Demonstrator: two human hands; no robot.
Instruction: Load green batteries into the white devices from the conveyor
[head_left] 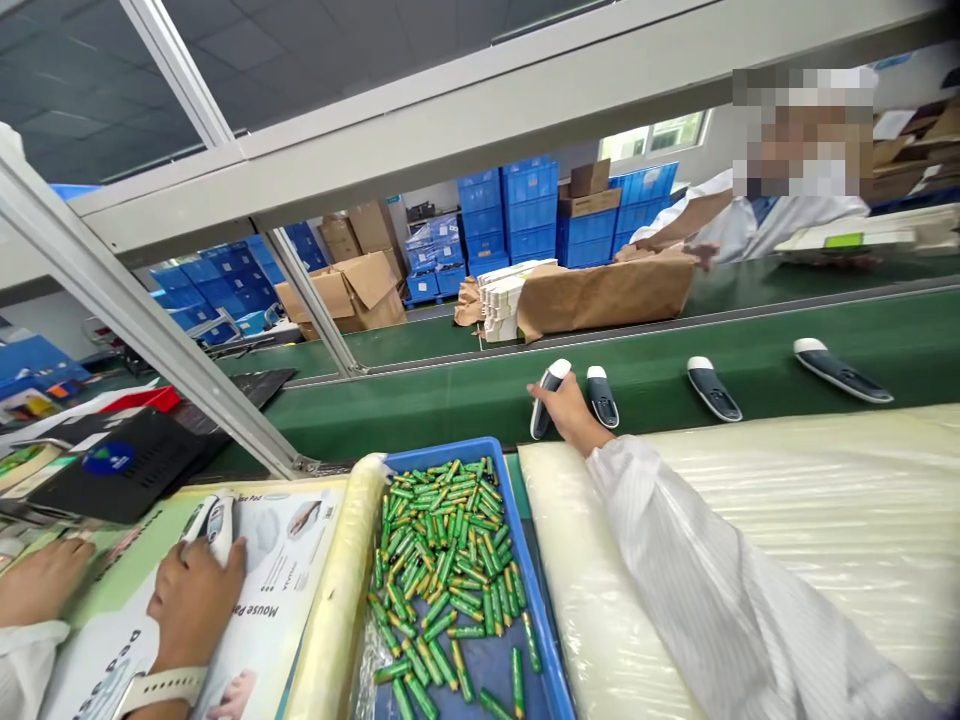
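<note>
head: padding (810, 520) near right hand (574, 412)

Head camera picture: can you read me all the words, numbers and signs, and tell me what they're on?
"Mouse Pad": on the printed sheet.
Other lettering on that sheet: partly covered, cut off or too small to read for sure.
Blue oval label on the black box: too blurred.
Green batteries: any writing is too small.
Dark-and-white devices on the belt: I can read no words.
No numbers are clear enough to read.
</note>
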